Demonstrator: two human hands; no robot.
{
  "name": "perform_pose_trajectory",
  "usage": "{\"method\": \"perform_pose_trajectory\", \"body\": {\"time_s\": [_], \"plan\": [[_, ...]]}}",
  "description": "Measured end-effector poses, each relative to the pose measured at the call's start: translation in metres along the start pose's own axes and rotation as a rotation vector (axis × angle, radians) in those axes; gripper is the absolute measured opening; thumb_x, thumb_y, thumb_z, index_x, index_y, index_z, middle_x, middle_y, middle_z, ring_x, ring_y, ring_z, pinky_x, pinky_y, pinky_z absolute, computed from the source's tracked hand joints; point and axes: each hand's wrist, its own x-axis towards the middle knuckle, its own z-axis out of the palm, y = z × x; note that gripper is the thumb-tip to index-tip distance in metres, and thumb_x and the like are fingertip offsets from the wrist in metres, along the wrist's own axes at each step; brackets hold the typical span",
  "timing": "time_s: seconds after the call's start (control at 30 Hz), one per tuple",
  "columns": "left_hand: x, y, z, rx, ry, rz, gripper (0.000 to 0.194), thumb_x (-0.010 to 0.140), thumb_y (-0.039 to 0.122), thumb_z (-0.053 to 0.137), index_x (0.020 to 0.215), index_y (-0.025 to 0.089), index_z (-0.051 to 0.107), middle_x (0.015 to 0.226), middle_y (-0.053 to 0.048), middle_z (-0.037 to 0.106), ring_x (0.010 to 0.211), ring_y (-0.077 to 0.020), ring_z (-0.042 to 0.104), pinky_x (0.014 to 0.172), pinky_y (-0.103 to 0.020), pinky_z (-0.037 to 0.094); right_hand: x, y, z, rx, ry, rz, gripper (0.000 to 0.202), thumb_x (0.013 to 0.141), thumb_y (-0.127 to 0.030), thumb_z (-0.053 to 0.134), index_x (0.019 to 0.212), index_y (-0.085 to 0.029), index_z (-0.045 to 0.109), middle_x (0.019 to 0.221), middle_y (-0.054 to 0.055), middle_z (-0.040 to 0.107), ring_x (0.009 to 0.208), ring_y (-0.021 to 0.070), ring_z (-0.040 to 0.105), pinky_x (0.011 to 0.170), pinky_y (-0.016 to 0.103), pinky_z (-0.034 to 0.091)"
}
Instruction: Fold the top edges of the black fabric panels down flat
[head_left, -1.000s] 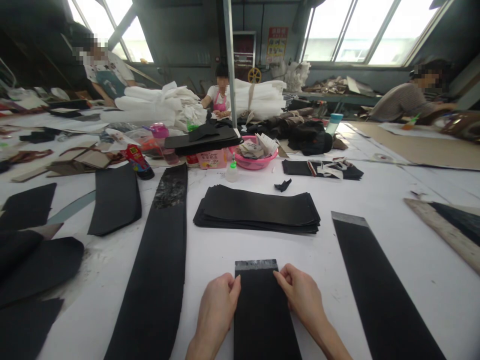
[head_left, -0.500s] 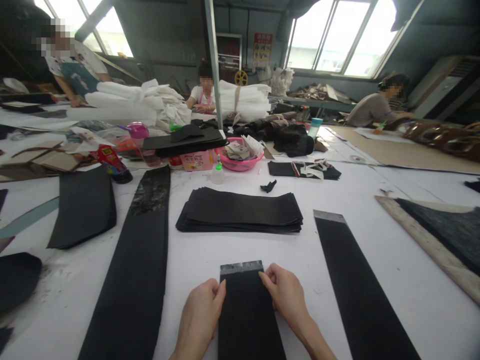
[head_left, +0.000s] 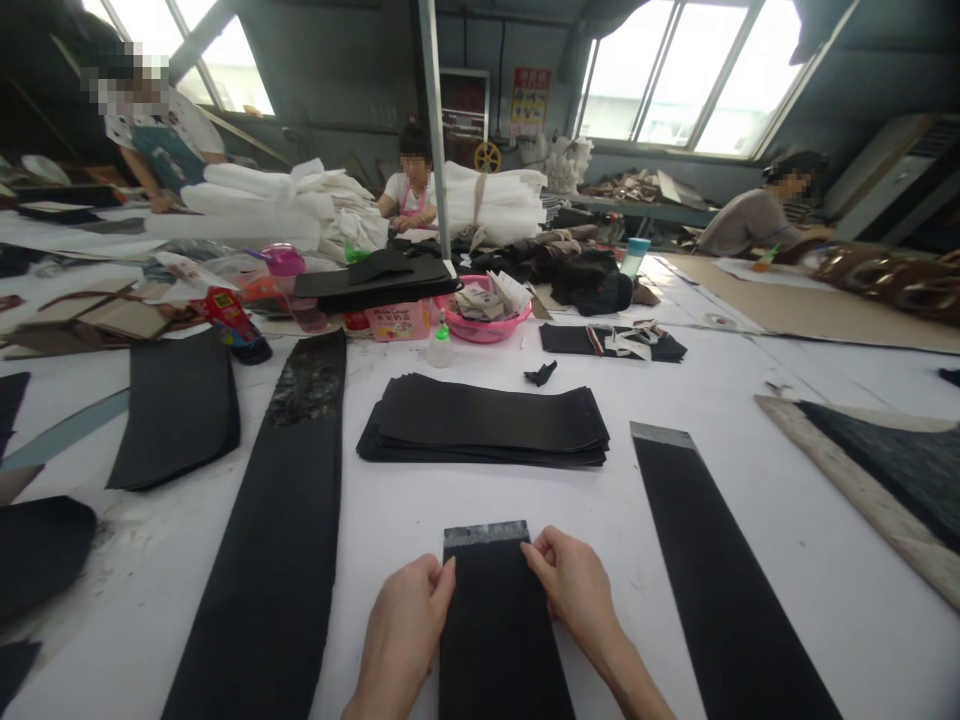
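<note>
Between my hands lies a long black strip (head_left: pixel 495 630) with a greyish, shiny band across its far end. My left hand (head_left: pixel 409 625) pinches its left edge between thumb and curled fingers. On the opposite edge, my right hand (head_left: pixel 574 585) grips near the band, thumb on top. Just beyond is a stack of black pieces (head_left: pixel 484 420), several layers with uneven edges. To the right lies another black strip (head_left: pixel 720 560) with a similar grey end. A wider black strip (head_left: pixel 277 560) stretches along the left, its far end smeared and glossy.
A small bottle with green cap (head_left: pixel 441 345) and a pink basin (head_left: pixel 487 325) of scraps stand beyond the stack. A black scrap (head_left: pixel 540 374) lies near them. A metal post (head_left: pixel 437 130) rises behind. Three people work across the table. A grey-edged board (head_left: pixel 862 500) lies at right.
The whole view has shifted slightly, so things appear a little further right. Both hands keep their hold on the black strip, with no clear movement against the table.
</note>
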Motion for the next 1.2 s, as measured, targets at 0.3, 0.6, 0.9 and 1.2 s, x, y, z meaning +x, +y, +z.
{"method": "perform_pose_trajectory", "body": {"time_s": [0.3,0.6,0.9,1.2], "plan": [[0.002,0.000,0.000,0.117,0.094,0.074,0.040,0.095,0.041,0.037,0.063,0.020,0.048,0.052,0.000,0.057,0.041,-0.0115,0.046,0.048,-0.026,0.019,0.003,-0.001,-0.007,-0.015,-0.034,-0.036,0.022,0.090,-0.029,0.054,0.070,-0.022,0.052,0.049,-0.004,0.062,0.058,0.0148,0.061,0.053,0.022,0.028],[-0.005,0.015,-0.010,0.327,0.123,0.085,0.033,0.096,0.035,0.042,0.071,0.019,0.056,0.068,-0.004,0.068,0.062,-0.0176,0.062,0.053,-0.028,0.023,0.017,0.006,-0.011,0.098,-0.225,0.009,0.018,0.089,-0.029,0.053,0.073,-0.021,0.052,0.049,-0.006,0.062,0.042,0.0096,0.060,0.046,0.017,0.034],[-0.008,0.018,-0.011,0.407,0.178,0.086,0.022,0.096,0.035,0.045,0.087,0.018,0.057,0.073,-0.004,0.069,0.068,-0.0211,0.066,0.053,-0.029,0.023,0.027,0.008,-0.016,0.167,-0.314,0.041,0.020,0.089,-0.029,0.053,0.072,-0.019,0.051,0.050,-0.004,0.062,0.038,0.0111,0.061,0.037,0.016,0.033],[-0.007,0.010,-0.008,0.407,0.319,0.379,0.009,0.095,0.022,0.051,0.096,0.026,0.058,0.091,0.002,0.058,0.073,-0.0146,0.062,0.058,-0.025,0.035,0.012,0.010,-0.031,0.010,-0.020,-0.090,0.016,0.088,-0.026,0.057,0.074,-0.020,0.055,0.056,-0.005,0.062,0.048,0.0116,0.060,0.053,0.022,0.037]]}}
